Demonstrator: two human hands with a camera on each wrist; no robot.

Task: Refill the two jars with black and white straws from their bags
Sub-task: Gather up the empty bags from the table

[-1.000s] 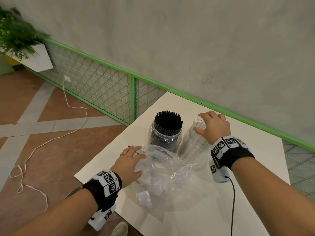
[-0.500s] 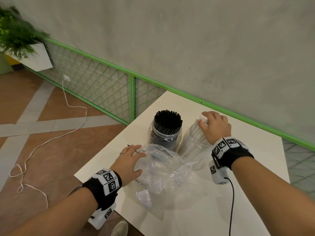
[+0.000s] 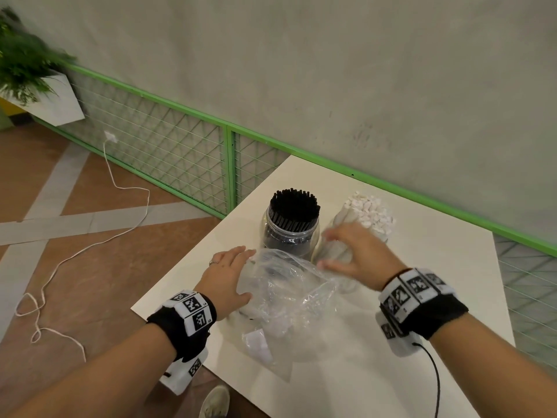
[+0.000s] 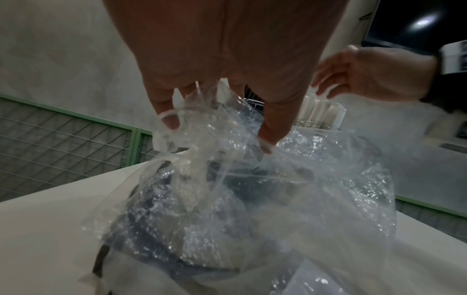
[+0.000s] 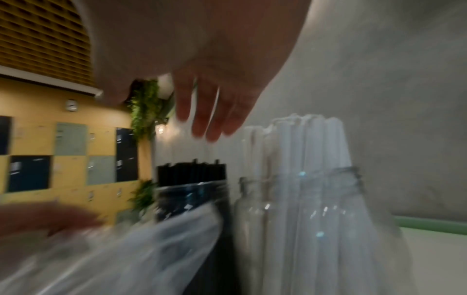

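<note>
My left hand (image 3: 224,274) spread flat on bags (image 3: 283,297), pinning crinkly film before jars (image 3: 291,233). Right hand (image 3: 352,254) loose, empty, above bags; jars look full.

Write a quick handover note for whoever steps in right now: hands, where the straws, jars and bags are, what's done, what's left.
Left hand: fingers spread, resting on the crumpled clear bags at the table's near-left corner.
Right hand: open, holding nothing, in front of the white straws.
Left jar is packed with black straws; the right jar is packed with white ones.
Done: both jars look full.
Left: the bags appear empty, so probably just clear them away.
</note>
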